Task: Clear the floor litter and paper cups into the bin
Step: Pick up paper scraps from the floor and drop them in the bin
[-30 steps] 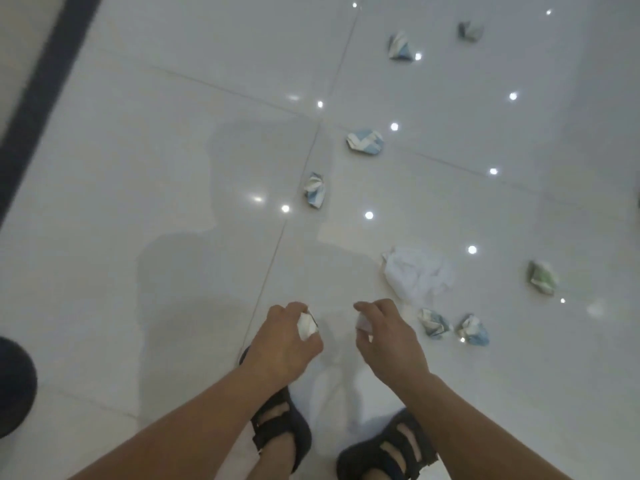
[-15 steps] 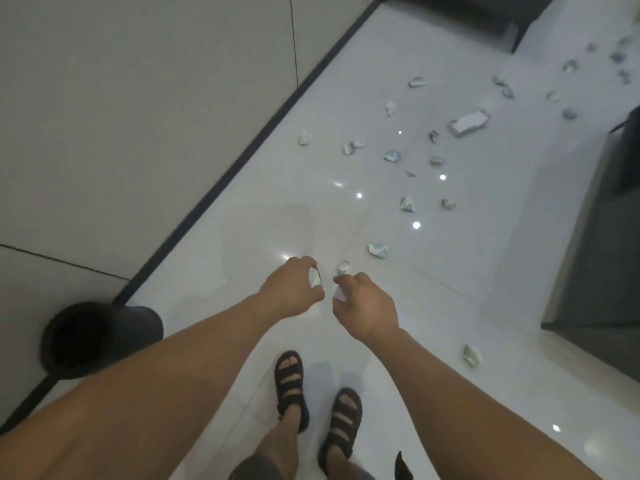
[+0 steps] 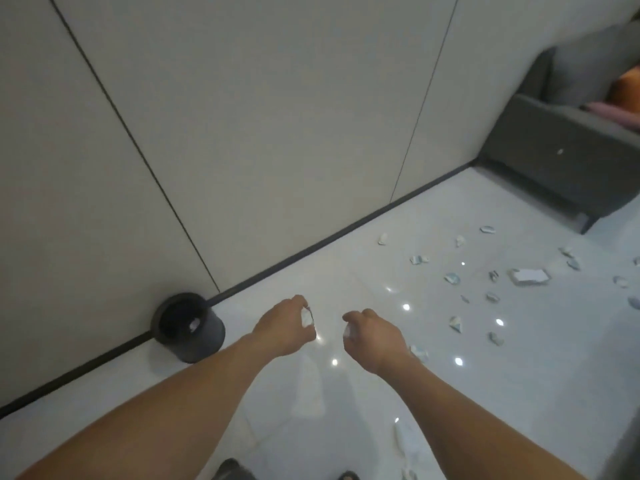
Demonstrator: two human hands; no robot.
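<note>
My left hand (image 3: 285, 327) grips a small crumpled white paper scrap (image 3: 307, 317) in its curled fingers. My right hand (image 3: 372, 337) holds another crumpled scrap (image 3: 347, 330), mostly hidden in the fist. Both hands hang above the white tiled floor, to the right of a dark round bin (image 3: 188, 329) that stands against the wall with a pale scrap inside. Several crumpled blue-white cups and paper bits (image 3: 452, 278) lie scattered on the floor at the right, with a larger flat white piece (image 3: 529, 276) among them.
A pale panelled wall (image 3: 242, 133) with a dark skirting strip runs along the left. A grey sofa (image 3: 568, 157) with orange and pink cushions stands at the far right. My sandalled feet show at the bottom edge.
My view has swung up and left, so the bin is now nearer the middle of the view and the wall fills the top. Both hands keep their scraps and are closer to the bin.
</note>
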